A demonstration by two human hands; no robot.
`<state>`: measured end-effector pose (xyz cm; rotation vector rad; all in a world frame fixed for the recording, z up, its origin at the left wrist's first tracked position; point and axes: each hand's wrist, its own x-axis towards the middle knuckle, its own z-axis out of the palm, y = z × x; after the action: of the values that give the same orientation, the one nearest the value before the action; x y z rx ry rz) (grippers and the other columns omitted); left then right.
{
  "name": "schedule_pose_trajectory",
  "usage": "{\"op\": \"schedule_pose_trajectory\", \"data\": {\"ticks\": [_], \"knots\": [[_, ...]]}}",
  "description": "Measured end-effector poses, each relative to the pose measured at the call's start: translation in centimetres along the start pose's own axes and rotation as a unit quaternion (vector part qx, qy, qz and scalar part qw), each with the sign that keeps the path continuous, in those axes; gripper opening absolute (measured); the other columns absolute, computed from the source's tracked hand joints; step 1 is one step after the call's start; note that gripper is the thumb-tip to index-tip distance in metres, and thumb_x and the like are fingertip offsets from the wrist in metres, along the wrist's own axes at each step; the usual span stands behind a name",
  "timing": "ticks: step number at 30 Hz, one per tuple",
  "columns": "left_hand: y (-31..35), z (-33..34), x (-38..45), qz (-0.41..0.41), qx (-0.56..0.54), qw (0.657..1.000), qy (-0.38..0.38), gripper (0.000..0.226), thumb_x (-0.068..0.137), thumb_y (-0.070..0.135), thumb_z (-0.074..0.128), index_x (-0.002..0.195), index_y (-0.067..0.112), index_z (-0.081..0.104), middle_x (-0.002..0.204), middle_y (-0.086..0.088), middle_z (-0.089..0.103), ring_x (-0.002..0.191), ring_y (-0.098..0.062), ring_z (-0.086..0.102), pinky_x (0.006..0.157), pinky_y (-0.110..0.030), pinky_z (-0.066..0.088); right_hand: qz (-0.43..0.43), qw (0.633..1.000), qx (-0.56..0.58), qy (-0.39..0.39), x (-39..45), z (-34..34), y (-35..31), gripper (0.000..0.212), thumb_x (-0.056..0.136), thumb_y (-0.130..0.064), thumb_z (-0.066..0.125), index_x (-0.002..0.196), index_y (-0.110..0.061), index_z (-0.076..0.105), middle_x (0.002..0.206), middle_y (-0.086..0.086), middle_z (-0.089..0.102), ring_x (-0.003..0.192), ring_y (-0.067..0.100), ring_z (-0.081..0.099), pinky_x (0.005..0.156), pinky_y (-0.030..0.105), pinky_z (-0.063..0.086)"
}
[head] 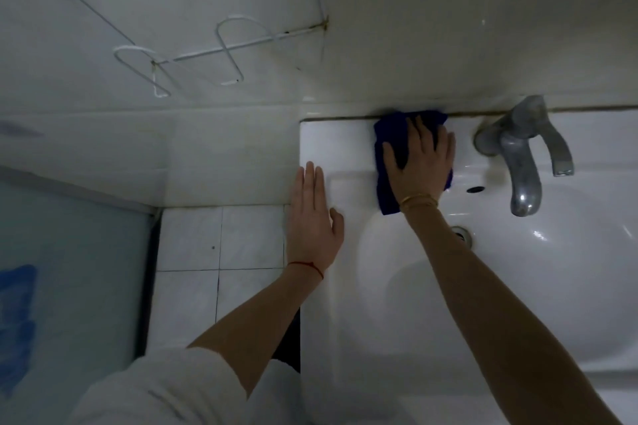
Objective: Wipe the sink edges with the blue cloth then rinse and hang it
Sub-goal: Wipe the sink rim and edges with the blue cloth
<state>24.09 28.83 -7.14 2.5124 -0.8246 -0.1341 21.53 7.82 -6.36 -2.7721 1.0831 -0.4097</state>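
Observation:
A dark blue cloth (386,134) lies on the back left rim of the white sink (331,145), against the wall. My right hand (419,162) presses flat on the cloth with fingers spread, covering most of it; one corner of the cloth hangs toward the basin. My left hand (312,217) rests flat on the sink's left rim, fingers together and pointing at the wall, holding nothing. A metal tap (523,162) stands to the right of the cloth.
A white wire hook rack (193,57) is fixed to the tiled wall at upper left. The drain (462,235) and overflow hole (475,188) sit in the basin. White floor tiles (221,252) and a bluish panel (69,269) lie left of the sink.

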Motion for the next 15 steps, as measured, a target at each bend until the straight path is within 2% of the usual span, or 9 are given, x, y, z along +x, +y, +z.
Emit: {"op": "schedule_pose_trajectory", "data": {"ticks": [2, 4, 8, 9, 12, 15], "knots": [[0.1, -0.1, -0.1, -0.002, -0.004, 1.0, 0.003, 0.066, 0.097, 0.016, 0.042, 0.156, 0.001, 0.016, 0.166, -0.012, 0.012, 0.154, -0.024, 0.004, 0.125, -0.03, 0.009, -0.036, 0.999, 0.025, -0.016, -0.3, 0.5, -2.2, 0.062, 0.095, -0.052, 0.04, 0.138, -0.009, 0.047, 0.138, 0.01, 0.053, 0.131, 0.036, 0.04, 0.116, 0.046, 0.02], [0.2, -0.1, -0.1, -0.007, -0.001, 1.0, 0.009, 0.066, 0.097, 0.015, 0.044, 0.156, 0.001, 0.016, 0.165, -0.011, 0.014, 0.154, -0.024, 0.006, 0.124, -0.028, 0.006, -0.101, 0.993, 0.041, -0.034, -0.3, 1.0, -3.6, 0.059, 0.094, -0.05, 0.043, 0.136, -0.008, 0.049, 0.133, 0.011, 0.057, 0.124, 0.034, 0.046, 0.111, 0.043, 0.028], [0.4, -0.3, -0.1, -0.017, 0.016, 1.0, 0.017, 0.068, 0.095, 0.018, 0.045, 0.155, 0.0, 0.019, 0.164, -0.012, 0.018, 0.153, -0.026, 0.011, 0.125, -0.032, 0.013, -0.217, 0.974, 0.042, -0.051, 1.0, 0.2, -0.1, 0.059, 0.094, -0.051, 0.04, 0.134, -0.009, 0.051, 0.129, 0.013, 0.059, 0.117, 0.035, 0.052, 0.103, 0.043, 0.035], [0.5, -0.4, 0.0, -0.016, 0.023, 0.999, 0.016, 0.069, 0.094, 0.019, 0.046, 0.155, -0.001, 0.02, 0.164, -0.013, 0.019, 0.153, -0.027, 0.013, 0.125, -0.033, 0.015, -0.214, 0.975, 0.035, -0.047, 1.3, -0.1, 1.8, 0.06, 0.095, -0.051, 0.038, 0.134, -0.008, 0.05, 0.128, 0.014, 0.059, 0.117, 0.036, 0.052, 0.103, 0.043, 0.035], [0.5, -0.4, 0.3, -0.013, 0.033, 0.999, 0.02, 0.071, 0.089, 0.019, 0.051, 0.153, -0.002, 0.026, 0.161, -0.015, 0.025, 0.152, -0.028, 0.018, 0.124, -0.036, 0.021, -0.135, 0.99, 0.015, -0.028, 1.5, -0.7, 6.3, 0.062, 0.095, -0.052, 0.037, 0.135, -0.006, 0.049, 0.127, 0.016, 0.06, 0.121, 0.037, 0.049, 0.105, 0.046, 0.036], [0.7, -0.4, 0.4, -0.024, 0.031, 0.999, 0.026, 0.072, 0.087, 0.017, 0.056, 0.152, -0.001, 0.029, 0.16, -0.015, 0.03, 0.15, -0.028, 0.021, 0.122, -0.038, 0.027, -0.109, 0.994, 0.001, -0.016, 1.5, -0.2, 5.2, 0.059, 0.095, -0.047, 0.041, 0.132, -0.003, 0.052, 0.126, 0.017, 0.06, 0.122, 0.037, 0.05, 0.106, 0.046, 0.035]]}}
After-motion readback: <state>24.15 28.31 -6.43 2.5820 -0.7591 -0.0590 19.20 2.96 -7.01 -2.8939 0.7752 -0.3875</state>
